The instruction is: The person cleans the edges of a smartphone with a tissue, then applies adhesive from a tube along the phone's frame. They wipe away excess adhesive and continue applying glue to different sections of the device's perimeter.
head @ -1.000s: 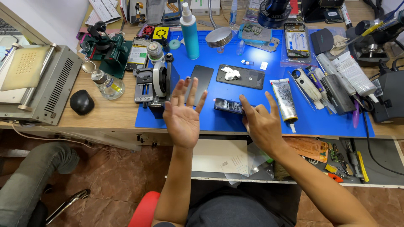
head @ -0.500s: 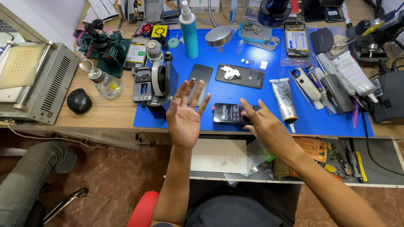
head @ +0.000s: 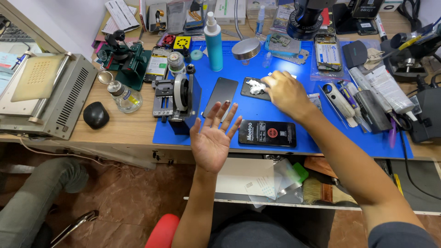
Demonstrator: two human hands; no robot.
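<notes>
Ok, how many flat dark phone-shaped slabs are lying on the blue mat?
3: a black phone panel nearest the mat's front edge, a plain dark glass panel beside the clamp, and one partly under the right hand. Clutter may hide more.

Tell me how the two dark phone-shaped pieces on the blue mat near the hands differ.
The glass panel is plain, unmarked and stands lengthwise away from the person; the phone lies crosswise and bears printed labels. The panel lies beyond the left hand, the phone beside it. Both are dark, flat, untouched, on the blue mat.
</notes>
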